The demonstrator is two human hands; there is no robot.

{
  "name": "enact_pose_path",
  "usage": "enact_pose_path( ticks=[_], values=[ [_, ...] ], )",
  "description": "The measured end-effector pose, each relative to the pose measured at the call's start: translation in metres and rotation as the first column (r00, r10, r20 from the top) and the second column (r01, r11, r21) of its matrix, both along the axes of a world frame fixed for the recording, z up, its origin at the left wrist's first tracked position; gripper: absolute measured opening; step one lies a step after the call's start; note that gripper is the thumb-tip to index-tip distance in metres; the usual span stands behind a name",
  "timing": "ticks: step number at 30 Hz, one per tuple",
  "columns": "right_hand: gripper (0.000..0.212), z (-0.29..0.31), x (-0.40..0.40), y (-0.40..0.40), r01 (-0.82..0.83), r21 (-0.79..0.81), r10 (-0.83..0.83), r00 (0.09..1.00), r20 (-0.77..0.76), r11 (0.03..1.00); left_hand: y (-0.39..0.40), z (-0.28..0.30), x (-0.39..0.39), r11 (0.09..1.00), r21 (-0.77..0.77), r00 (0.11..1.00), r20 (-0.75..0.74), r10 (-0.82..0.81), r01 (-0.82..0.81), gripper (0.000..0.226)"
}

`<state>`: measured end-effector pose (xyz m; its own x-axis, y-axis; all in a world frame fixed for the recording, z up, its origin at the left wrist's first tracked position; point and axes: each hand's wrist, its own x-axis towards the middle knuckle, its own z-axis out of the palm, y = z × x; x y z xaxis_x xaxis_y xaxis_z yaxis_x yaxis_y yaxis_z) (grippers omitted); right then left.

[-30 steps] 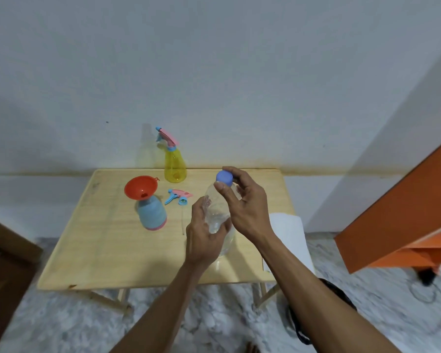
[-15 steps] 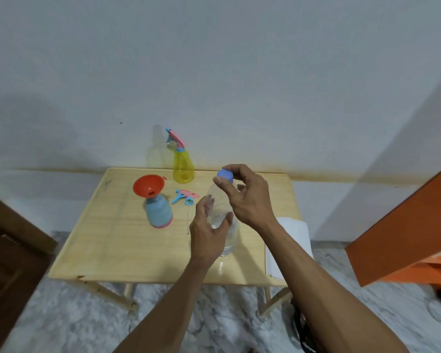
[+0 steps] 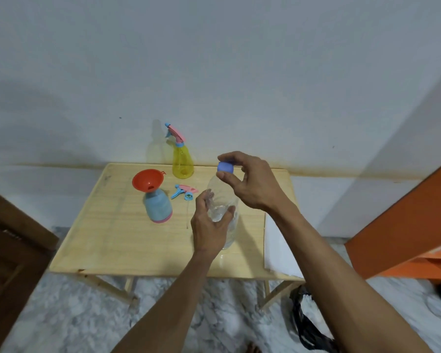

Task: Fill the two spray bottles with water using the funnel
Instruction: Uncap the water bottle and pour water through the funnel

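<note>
Head view: the left hand [image 3: 209, 225] grips the clear water bottle [image 3: 223, 200] above the surface [image 3: 117, 240]; the right hand [image 3: 252, 184] pinches its blue cap [image 3: 225, 167]. The orange funnel [image 3: 148, 180] sits in the blue spray bottle [image 3: 158, 206], the yellow spray bottle [image 3: 182, 161] behind.

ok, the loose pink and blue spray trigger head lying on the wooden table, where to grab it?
Pinch the pink and blue spray trigger head from above, across its narrow pink body. It lies flat on the wooden table with clear space around it, between the blue spray bottle and the clear water bottle.
</note>
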<state>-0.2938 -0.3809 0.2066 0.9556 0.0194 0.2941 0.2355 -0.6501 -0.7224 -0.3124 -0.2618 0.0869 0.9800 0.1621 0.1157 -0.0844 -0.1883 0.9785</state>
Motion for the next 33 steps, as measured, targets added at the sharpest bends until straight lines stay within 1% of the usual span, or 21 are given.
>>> enact_pose_path(
  ticks=[3, 4, 6, 9, 12, 13, 15, 17, 19, 22, 24, 26, 28, 29, 31, 33],
  values=[
    [0.041, 0.006, 0.004, 0.002, 0.053, -0.022, -0.052, 0.998, 0.032, 0.998, -0.002, 0.001, 0.0, 1.0, 0.012, 1.0, 0.012, 0.013, -0.013, 0.061],
    [0.043, 0.007, 0.005, 0.004, 0.076, -0.044, -0.074, 0.996, 0.039, 0.996, -0.003, 0.001, 0.0, 1.0, 0.014, 1.0, 0.013, 0.012, -0.012, 0.06],
    [0.041, 0.012, 0.006, 0.006, 0.077, -0.119, -0.074, 0.997, 0.033, 0.99, -0.004, 0.001, 0.0, 1.0, 0.019, 1.0, 0.009, 0.012, -0.012, 0.06],
    [0.036, 0.02, 0.007, -0.003, -0.037, -0.149, 0.029, 0.998, -0.054, 0.988, -0.004, 0.0, -0.001, 1.0, 0.022, 1.0, 0.008, 0.019, -0.019, 0.06],
    [0.039, 0.028, 0.008, -0.008, -0.117, -0.169, 0.1, 0.989, -0.105, 0.979, -0.004, 0.0, -0.001, 0.999, 0.018, 1.0, 0.008, 0.03, -0.031, 0.062],
    [0.042, 0.029, 0.008, -0.007, -0.108, -0.165, 0.092, 0.991, -0.1, 0.98, -0.004, 0.0, -0.001, 0.999, 0.017, 0.999, 0.01, 0.036, -0.036, 0.062],
    [0.05, 0.032, 0.007, -0.002, -0.038, -0.155, 0.025, 0.996, -0.085, 0.987, -0.005, 0.0, -0.001, 0.999, 0.021, 1.0, 0.008, 0.03, -0.031, 0.062],
    [0.045, 0.033, 0.008, 0.0, -0.014, -0.2, -0.001, 0.997, -0.074, 0.98, -0.006, 0.001, -0.002, 1.0, 0.025, 1.0, 0.007, 0.019, -0.02, 0.061],
    [0.036, 0.036, 0.01, -0.001, -0.078, -0.239, 0.054, 0.993, -0.103, 0.968, -0.005, 0.002, -0.001, 0.999, 0.028, 1.0, 0.008, 0.018, -0.018, 0.061],
    [0.037, 0.044, 0.013, -0.009, -0.197, -0.224, 0.162, 0.973, -0.165, 0.955, -0.004, 0.002, -0.001, 0.999, 0.027, 1.0, 0.011, 0.02, -0.02, 0.061],
    [0.037, 0.049, 0.014, -0.012, -0.21, -0.195, 0.183, 0.972, -0.149, 0.958, -0.002, 0.001, -0.001, 1.0, 0.026, 1.0, 0.015, 0.017, -0.017, 0.062],
    [0.036, 0.052, 0.014, -0.015, -0.144, -0.073, 0.138, 0.987, -0.081, 0.987, -0.001, 0.001, 0.0, 0.999, 0.034, 0.999, 0.029, 0.02, -0.021, 0.062],
    [0.034, 0.048, 0.015, -0.023, -0.015, 0.061, 0.016, 1.0, -0.025, 0.998, -0.001, -0.001, 0.0, 0.999, 0.03, 0.999, 0.046, 0.023, -0.024, 0.064],
    [0.034, 0.041, 0.016, -0.03, 0.056, 0.087, -0.055, 0.998, -0.008, 0.995, -0.001, -0.002, 0.0, 1.0, 0.02, 0.998, 0.058, 0.023, -0.024, 0.064],
    [0.034, 0.013, 0.022, -0.047, 0.174, 0.054, -0.172, 0.984, -0.044, 0.983, -0.002, -0.003, 0.001, 1.0, -0.006, 0.997, 0.075, 0.026, -0.026, 0.064],
    [0.036, -0.029, 0.024, -0.06, 0.24, -0.004, -0.238, 0.96, -0.148, 0.971, -0.003, -0.005, 0.002, 0.999, -0.028, 0.998, 0.064, 0.028, -0.026, 0.064]
  ],
)
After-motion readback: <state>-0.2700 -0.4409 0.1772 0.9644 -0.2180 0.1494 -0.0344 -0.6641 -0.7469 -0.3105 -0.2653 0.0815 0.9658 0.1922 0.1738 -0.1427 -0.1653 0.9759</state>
